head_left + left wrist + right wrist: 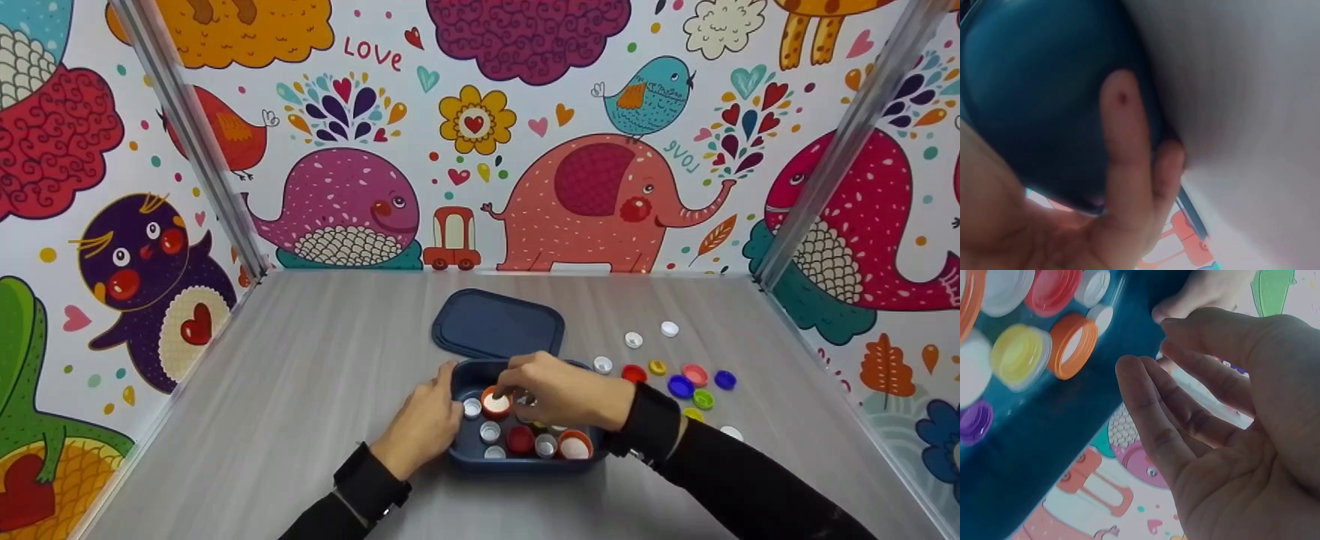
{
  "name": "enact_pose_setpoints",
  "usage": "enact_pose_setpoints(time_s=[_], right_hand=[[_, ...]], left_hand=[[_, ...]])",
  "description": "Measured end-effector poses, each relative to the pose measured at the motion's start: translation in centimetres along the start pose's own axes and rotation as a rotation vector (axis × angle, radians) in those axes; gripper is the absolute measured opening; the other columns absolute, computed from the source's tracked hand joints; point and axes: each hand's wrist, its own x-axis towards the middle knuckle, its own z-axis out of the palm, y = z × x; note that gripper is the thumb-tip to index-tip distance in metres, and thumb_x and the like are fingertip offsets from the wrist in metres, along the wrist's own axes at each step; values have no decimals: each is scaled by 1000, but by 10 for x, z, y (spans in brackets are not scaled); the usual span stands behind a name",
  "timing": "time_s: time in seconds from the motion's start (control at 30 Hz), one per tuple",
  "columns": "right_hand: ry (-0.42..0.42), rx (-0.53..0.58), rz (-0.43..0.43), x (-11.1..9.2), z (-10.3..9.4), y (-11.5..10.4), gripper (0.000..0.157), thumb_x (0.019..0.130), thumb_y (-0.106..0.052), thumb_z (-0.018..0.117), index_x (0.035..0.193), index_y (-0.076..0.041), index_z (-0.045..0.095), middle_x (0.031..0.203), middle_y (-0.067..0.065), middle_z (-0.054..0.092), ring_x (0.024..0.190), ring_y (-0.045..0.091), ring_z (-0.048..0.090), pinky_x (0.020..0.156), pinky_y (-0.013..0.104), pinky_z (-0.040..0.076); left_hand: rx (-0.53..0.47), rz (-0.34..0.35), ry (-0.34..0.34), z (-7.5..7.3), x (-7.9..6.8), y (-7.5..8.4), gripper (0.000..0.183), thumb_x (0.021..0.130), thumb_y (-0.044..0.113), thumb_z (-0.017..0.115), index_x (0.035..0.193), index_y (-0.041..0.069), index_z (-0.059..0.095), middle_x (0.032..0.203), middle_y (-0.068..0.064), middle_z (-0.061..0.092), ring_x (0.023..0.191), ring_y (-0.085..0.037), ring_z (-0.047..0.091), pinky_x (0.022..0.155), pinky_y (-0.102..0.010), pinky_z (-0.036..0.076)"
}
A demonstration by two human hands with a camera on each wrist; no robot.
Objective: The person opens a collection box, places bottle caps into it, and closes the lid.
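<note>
The right hand (551,386) hovers over the dark-blue plastic box (525,466), its fingers parted and loosely bent with nothing in them, near an orange bottle cap (496,405); the left hand (420,420) pinches the box's wall at nine o'clock, thumb inside, fingers outside. More bottle caps (520,441) sit inside around it, and outside, the matching lid (499,322) lies toward twelve, loose coloured caps (681,387) between two and three.

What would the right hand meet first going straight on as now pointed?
Probably the nearest round orange plastic cap inside the dark-blue rectangular plastic box, though depth beneath the right hand is unclear.
</note>
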Motion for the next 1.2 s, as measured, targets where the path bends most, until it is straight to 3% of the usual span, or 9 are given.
enact_pose_setpoints(time_s=[0.27,0.5,0.67,0.8,1.0,1.2], right_hand=[[172,0,61,-11,-16,31,25,104,-2,82,129,-3,85,118,16,81,101,25,81,90,35,71],[306,-1,229,-25,-26,66,25,103,-5,84,128,-7,86,118,14,82,102,25,80,91,41,72],[390,27,358,-40,-27,98,28,105,-7,82,132,-5,85,126,18,83,109,33,79,99,54,71],[420,34,456,-53,-28,125,33,106,-8,80,139,-3,82,134,23,82,119,45,77,105,62,68],[395,37,663,-75,-31,158,42,109,-14,79,149,-2,76,148,29,72,137,53,68,115,68,61],[373,73,788,-95,-35,186,49,110,-16,76,154,5,70,154,37,63,137,55,63,121,71,55]], left_hand=[[-5,22,14,2,-1,-2,59,103,-1,64,159,-12,51,133,-37,78,116,-48,81,93,-62,68],[-2,10,11,2,-1,-2,60,102,0,64,160,-12,50,136,-38,77,118,-51,81,96,-64,67],[-2,-4,3,2,0,-1,61,103,0,64,161,-12,49,139,-38,76,121,-50,80,99,-63,66],[-1,-11,-1,2,0,0,62,103,1,64,162,-12,49,140,-37,76,121,-46,80,99,-62,67],[-4,-27,-17,0,1,1,62,105,2,64,164,-11,48,144,-37,75,125,-45,80,101,-60,66],[3,-33,-16,0,0,1,62,105,3,65,164,-10,48,144,-36,75,124,-45,80,100,-60,66]])
